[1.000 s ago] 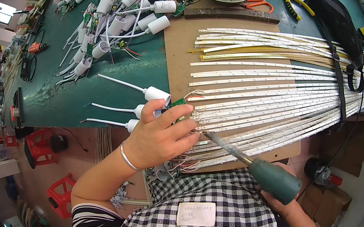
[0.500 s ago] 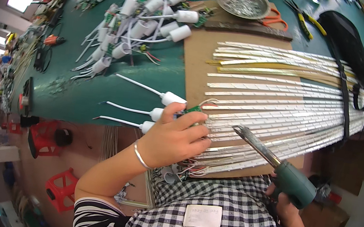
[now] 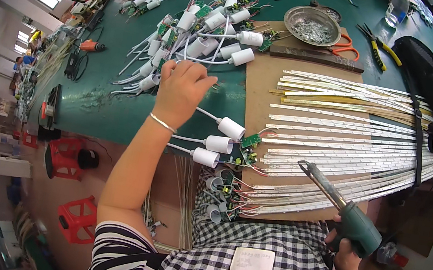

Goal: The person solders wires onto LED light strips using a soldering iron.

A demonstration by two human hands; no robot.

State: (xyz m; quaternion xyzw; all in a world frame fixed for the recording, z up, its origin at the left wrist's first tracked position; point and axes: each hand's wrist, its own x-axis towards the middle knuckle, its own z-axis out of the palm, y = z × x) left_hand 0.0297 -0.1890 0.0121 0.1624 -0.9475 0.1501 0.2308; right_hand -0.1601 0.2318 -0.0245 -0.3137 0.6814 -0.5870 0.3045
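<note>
My left hand [image 3: 182,92] is over the near right edge of a pile of white sleeve-like caps [image 3: 197,46] with cables and circuit boards. Its fingers are curled, and whatever they hold is hidden behind the hand. My right hand [image 3: 345,254] grips the green handle of a soldering gun [image 3: 358,227], its metal tip pointing up and left over the white LED strips [image 3: 323,147]. Nearer than the pile, separate white caps [image 3: 219,144] lie in a row with their cables to the left. A green circuit board [image 3: 251,141] lies between these caps and the strip ends.
Beyond the strips, a metal bowl [image 3: 312,26] of shiny bits stands by orange-handled scissors [image 3: 347,48] and a dark bar [image 3: 318,57]. Yellow-handled pliers [image 3: 380,49] lie farther right. A black strap [image 3: 419,140] crosses the strips. Red stools [image 3: 79,218] stand at lower left.
My left hand has left the cap and circuit board at the strip ends and moved up and left to the pile. My right hand keeps the soldering gun; the whole view has shifted somewhat.
</note>
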